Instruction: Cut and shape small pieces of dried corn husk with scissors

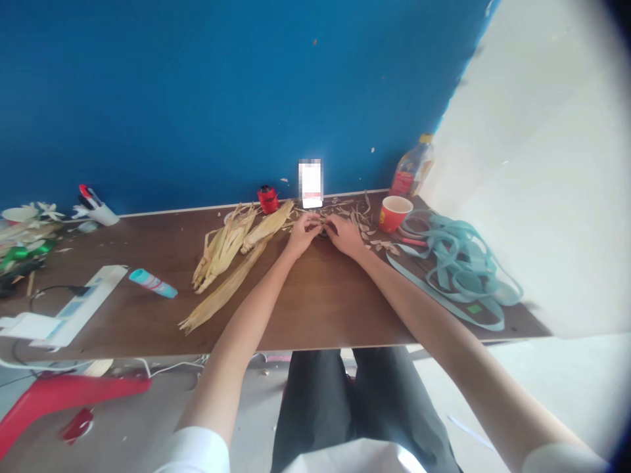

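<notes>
My left hand point(304, 234) and my right hand point(345, 235) meet near the back of the brown table point(325, 295). The fingertips of both are pinched together around something small and dark, too little to name. Dried corn husks point(227, 253) lie just left of my left hand, one long strip apart from the bunch. Small husk scraps point(362, 220) are strewn behind and to the right of my right hand. Directly behind my hands a lit phone point(311, 187) stands upright by the blue wall.
Right: a red paper cup point(389, 215), a plastic bottle point(413, 167) and a tangled pale-blue ribbon point(461, 256). Left: a red roll point(268, 199), a blue glue stick point(152, 283), a power strip point(83, 305) with cables and a white pen cup point(103, 215).
</notes>
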The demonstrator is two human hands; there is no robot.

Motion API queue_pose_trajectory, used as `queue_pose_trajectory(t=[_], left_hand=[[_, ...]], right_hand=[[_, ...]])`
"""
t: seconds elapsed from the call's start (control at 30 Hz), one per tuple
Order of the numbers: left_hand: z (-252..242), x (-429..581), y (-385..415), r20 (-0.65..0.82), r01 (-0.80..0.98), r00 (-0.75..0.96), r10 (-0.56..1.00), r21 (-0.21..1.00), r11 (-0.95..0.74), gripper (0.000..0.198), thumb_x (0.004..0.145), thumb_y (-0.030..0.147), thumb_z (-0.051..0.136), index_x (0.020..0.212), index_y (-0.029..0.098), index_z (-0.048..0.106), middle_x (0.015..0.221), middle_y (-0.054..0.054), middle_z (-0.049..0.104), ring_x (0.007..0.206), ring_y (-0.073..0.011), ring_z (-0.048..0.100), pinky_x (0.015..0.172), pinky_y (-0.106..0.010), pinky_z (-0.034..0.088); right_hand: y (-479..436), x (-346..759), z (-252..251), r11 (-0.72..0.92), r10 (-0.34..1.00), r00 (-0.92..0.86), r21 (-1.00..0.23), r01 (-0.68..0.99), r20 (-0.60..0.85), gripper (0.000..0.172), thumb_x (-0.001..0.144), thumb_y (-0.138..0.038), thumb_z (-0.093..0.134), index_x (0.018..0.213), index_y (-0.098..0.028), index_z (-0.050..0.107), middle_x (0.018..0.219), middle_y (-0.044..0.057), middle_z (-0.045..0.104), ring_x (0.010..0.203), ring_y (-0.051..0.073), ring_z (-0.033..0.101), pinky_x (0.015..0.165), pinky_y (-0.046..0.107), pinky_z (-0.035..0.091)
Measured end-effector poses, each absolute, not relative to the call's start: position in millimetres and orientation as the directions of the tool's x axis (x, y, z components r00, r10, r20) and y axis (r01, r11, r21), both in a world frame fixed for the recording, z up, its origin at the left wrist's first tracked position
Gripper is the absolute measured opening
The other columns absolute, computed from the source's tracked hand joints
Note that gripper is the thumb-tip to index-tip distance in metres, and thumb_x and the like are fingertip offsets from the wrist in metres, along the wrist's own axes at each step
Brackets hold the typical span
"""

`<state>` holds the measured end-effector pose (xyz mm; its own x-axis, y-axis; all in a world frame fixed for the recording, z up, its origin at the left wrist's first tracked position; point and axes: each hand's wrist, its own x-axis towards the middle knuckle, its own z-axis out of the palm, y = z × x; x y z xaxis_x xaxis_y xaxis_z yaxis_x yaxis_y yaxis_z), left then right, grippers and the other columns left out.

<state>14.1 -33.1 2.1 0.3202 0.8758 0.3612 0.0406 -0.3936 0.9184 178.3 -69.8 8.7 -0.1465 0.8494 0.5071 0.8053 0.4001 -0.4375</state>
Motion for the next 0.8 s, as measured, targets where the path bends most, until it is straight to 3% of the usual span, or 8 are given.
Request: queue_pose_trajectory(t=[0.1, 0.27, 0.53, 0.67, 0.8], left_hand=[[2.1, 14.1, -31.7, 0.39, 0.059, 0.29, 0.874, 0.904, -0.423, 0.028, 0.08, 0.026, 0.063, 0.106, 0.018, 0.057, 0.092, -0.006, 0.068, 0.088, -0.017, 0.063, 0.083, -0.032, 0.048], [1.6, 12.3, -28.8, 0.453, 0.153, 0.225, 0.862, 0.858, -0.491, 0.01, 0.08, 0.02, 0.056, 0.088, 0.018, 0.063, 0.098, -0.005, 0.067, 0.09, -0.0172, 0.061, 0.086, -0.033, 0.047], [5.3, 14.5, -32.6, 0.468, 0.191, 0.32, 0.824, 0.82, -0.539, 0.023, 0.08, 0.026, 0.06, 0.102, 0.019, 0.063, 0.104, -0.007, 0.066, 0.087, -0.0169, 0.061, 0.079, -0.031, 0.049], [4.7, 16.4, -32.1, 0.464, 0.2, 0.222, 0.858, 0.839, -0.505, 0.019, 0.081, 0.03, 0.061, 0.096, 0.018, 0.061, 0.097, -0.006, 0.065, 0.084, -0.017, 0.062, 0.078, -0.031, 0.05], [4.7, 17.6, -32.1, 0.333, 0.104, 0.194, 0.923, 0.928, -0.357, 0.021, 0.086, 0.035, 0.056, 0.1, 0.019, 0.056, 0.087, -0.005, 0.065, 0.075, -0.0157, 0.063, 0.07, -0.03, 0.051]], right_hand=[[-69.5, 179.4, 8.7, 0.38, 0.858, -0.121, -0.459, 0.803, 0.498, 0.022, 0.09, -0.029, 0.043, 0.103, -0.021, 0.058, 0.093, 0.006, 0.068, 0.084, 0.023, 0.061, 0.074, 0.032, 0.043], [-69.3, 182.2, 11.5, 0.382, 0.863, -0.082, -0.537, 0.752, 0.499, 0.02, 0.088, -0.03, 0.044, 0.1, -0.021, 0.058, 0.09, 0.005, 0.068, 0.079, 0.022, 0.061, 0.074, 0.032, 0.044], [-71.8, 180.5, 13.5, 0.423, 0.846, -0.105, -0.537, 0.73, 0.523, 0.023, 0.088, -0.032, 0.043, 0.1, -0.021, 0.06, 0.088, 0.005, 0.068, 0.079, 0.021, 0.06, 0.074, 0.032, 0.045], [-73.2, 179.7, 13.6, 0.48, 0.807, -0.141, -0.497, 0.723, 0.573, 0.026, 0.091, -0.03, 0.04, 0.101, -0.02, 0.062, 0.094, 0.006, 0.068, 0.085, 0.021, 0.06, 0.078, 0.031, 0.044], [-75.3, 179.5, 13.4, 0.497, 0.794, -0.177, -0.454, 0.739, 0.581, 0.029, 0.093, -0.028, 0.039, 0.102, -0.021, 0.066, 0.103, 0.007, 0.067, 0.091, 0.02, 0.06, 0.08, 0.03, 0.044]])
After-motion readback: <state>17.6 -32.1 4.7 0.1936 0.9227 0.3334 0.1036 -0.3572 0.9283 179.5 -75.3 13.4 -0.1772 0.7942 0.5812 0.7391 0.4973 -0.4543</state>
